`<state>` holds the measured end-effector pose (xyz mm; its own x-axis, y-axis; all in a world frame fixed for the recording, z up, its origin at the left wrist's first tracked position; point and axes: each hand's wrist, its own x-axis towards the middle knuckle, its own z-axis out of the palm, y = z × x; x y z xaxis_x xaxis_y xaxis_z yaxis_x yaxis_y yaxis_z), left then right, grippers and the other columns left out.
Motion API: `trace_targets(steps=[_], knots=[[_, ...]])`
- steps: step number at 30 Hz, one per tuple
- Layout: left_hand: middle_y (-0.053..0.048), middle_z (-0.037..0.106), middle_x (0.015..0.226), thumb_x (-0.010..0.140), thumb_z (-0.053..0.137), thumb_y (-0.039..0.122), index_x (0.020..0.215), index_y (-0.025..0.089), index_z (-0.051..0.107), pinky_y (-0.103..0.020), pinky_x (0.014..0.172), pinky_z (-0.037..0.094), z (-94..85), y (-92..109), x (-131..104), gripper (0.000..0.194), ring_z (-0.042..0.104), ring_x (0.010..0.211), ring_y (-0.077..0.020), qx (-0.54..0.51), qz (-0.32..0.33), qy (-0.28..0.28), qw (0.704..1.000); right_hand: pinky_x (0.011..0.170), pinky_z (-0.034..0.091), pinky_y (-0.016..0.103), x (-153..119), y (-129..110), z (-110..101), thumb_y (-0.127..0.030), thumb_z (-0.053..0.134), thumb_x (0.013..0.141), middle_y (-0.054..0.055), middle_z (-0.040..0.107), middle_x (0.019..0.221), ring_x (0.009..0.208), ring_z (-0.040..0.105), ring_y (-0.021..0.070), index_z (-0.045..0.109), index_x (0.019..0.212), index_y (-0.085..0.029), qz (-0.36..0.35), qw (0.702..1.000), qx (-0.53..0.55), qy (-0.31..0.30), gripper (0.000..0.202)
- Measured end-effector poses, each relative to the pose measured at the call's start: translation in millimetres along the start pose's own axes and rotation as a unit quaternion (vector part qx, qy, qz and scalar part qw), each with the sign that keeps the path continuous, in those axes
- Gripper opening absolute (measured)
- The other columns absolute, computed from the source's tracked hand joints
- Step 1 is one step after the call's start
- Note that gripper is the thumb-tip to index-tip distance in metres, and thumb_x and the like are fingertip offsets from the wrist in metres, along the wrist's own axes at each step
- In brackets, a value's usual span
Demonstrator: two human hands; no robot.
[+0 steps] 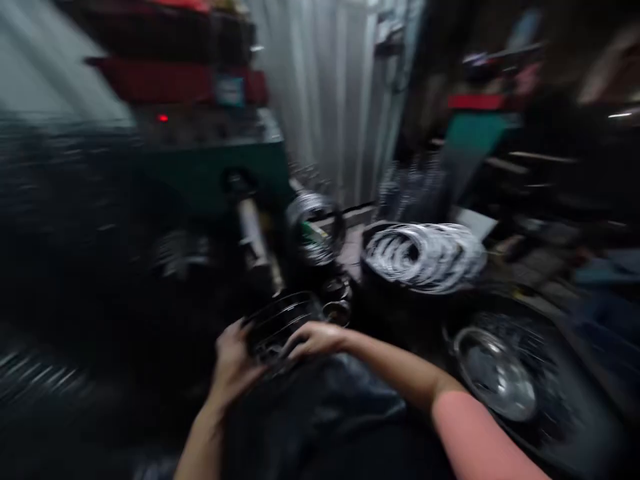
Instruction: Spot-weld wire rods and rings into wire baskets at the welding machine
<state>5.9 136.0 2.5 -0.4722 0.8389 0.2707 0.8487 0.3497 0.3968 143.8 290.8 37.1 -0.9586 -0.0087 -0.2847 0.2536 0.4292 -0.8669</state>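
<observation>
Metal hoops (287, 312), blurred by motion

From my remote station I see the left hand (234, 357) holding the hoops, left of and nearer than the pile of pale rings (440, 257). The right hand (316, 339) curls at their near rim; blur keeps me from telling whether that grip is closed. Right of and nearer than the pile lies a shiny bowl (495, 373).

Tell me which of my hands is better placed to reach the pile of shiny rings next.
Probably your right hand: it looks nearer the pile of shiny rings, which lies to your right. Your left hand is farther off, at the left side of the dark round object.
</observation>
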Motion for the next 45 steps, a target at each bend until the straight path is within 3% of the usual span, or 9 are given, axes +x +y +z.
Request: trace_targets(steps=[2, 5, 8, 14, 19, 31, 37, 41, 45], knots=[[-0.023, 0.042, 0.134, 0.051, 0.078, 0.036, 0.122, 0.012, 0.048, -0.056, 0.105, 0.027, -10.0, 9, -9, 0.081, 0.034, 0.128, -0.0396, 0.056, -0.018, -0.011, 0.998, 0.069, 0.045, 0.018, 11, -3, -4, -0.015, 0.058, 0.081, 0.001, 0.071, 0.089, 0.079, 0.064, 0.0135, 0.07, 0.101, -0.017, 0.01, 0.993, -0.11, 0.034, 0.024], [-0.026, 0.037, 0.138, 0.052, 0.075, 0.031, 0.125, 0.008, 0.045, -0.057, 0.107, 0.019, -16.8, 22, 1, 0.083, 0.03, 0.131, -0.0408, 0.093, -0.027, -0.045, 0.994, 0.077, 0.045, 0.024, 25, -2, 3, -0.014, 0.053, 0.083, 0.007, 0.07, 0.095, 0.09, 0.064, 0.0186, 0.071, 0.1, -0.019, -0.01, 0.953, -0.283, 0.108, 0.025], [-0.026, 0.035, 0.14, 0.05, 0.076, 0.03, 0.126, 0.007, 0.045, -0.056, 0.108, 0.017, -17.9, 27, 8, 0.085, 0.029, 0.131, -0.0417, 0.092, -0.033, -0.043, 0.994, 0.078, 0.046, 0.025, 24, 2, 10, -0.02, 0.051, 0.088, 0.009, 0.068, 0.099, 0.091, 0.064, 0.0193, 0.068, 0.105, -0.019, -0.038, 0.928, -0.346, 0.13, 0.025], [-0.025, 0.034, 0.141, 0.05, 0.078, 0.035, 0.128, 0.009, 0.042, -0.055, 0.109, 0.019, -10.8, 17, 8, 0.09, 0.027, 0.133, -0.0395, 0.058, -0.04, -0.035, 0.997, 0.077, 0.045, 0.026, 14, 9, -4, -0.029, 0.055, 0.087, 0.007, 0.065, 0.104, 0.093, 0.062, 0.018, 0.063, 0.112, -0.021, -0.105, 0.928, -0.345, 0.094, 0.028], [-0.023, 0.033, 0.142, 0.049, 0.078, 0.034, 0.129, 0.011, 0.04, -0.055, 0.109, 0.018, -5.7, 8, 15, 0.092, 0.026, 0.134, -0.0387, 0.037, -0.06, -0.041, 0.997, 0.074, 0.044, 0.025, 18, 6, -11, -0.02, 0.056, 0.084, 0.005, 0.066, 0.097, 0.087, 0.063, 0.0165, 0.065, 0.107, -0.021, -0.094, 0.923, -0.363, 0.082, 0.025], [-0.019, 0.032, 0.143, 0.046, 0.079, 0.031, 0.128, 0.018, 0.04, -0.055, 0.109, 0.018, -9.7, -4, 35, 0.092, 0.026, 0.135, -0.0366, -0.008, -0.076, -0.052, 0.996, 0.068, 0.043, 0.024, 39, 11, -19, -0.021, 0.055, 0.086, 0.005, 0.067, 0.091, 0.082, 0.063, 0.0164, 0.067, 0.099, -0.019, -0.119, 0.914, -0.372, 0.111, 0.018], [-0.019, 0.035, 0.141, 0.049, 0.079, 0.035, 0.128, 0.013, 0.042, -0.053, 0.108, 0.024, -6.8, -16, 50, 0.089, 0.029, 0.133, -0.0372, -0.007, -0.072, -0.039, 0.997, 0.072, 0.044, 0.024, 50, 6, -30, -0.021, 0.05, 0.088, 0.006, 0.067, 0.092, 0.085, 0.063, 0.0167, 0.068, 0.098, -0.017, -0.125, 0.912, -0.37, 0.124, 0.021], [-0.017, 0.04, 0.139, 0.051, 0.078, 0.041, 0.126, 0.014, 0.046, -0.05, 0.106, 0.028, -8.6, -12, 52, 0.085, 0.034, 0.128, -0.038, -0.003, -0.052, -0.025, 0.998, 0.074, 0.046, 0.026, 50, 7, -30, -0.021, 0.05, 0.088, 0.006, 0.068, 0.093, 0.084, 0.063, 0.018, 0.069, 0.097, -0.018, -0.117, 0.917, -0.357, 0.136, 0.021], [-0.019, 0.038, 0.139, 0.047, 0.08, 0.04, 0.125, 0.016, 0.046, -0.054, 0.106, 0.025, -9.6, -7, 51, 0.088, 0.032, 0.13, -0.0377, 0.017, -0.066, -0.013, 0.998, 0.072, 0.045, 0.025, 51, 8, -30, -0.022, 0.054, 0.087, 0.004, 0.069, 0.094, 0.085, 0.064, 0.0171, 0.069, 0.097, -0.023, -0.102, 0.912, -0.373, 0.137, 0.018]])
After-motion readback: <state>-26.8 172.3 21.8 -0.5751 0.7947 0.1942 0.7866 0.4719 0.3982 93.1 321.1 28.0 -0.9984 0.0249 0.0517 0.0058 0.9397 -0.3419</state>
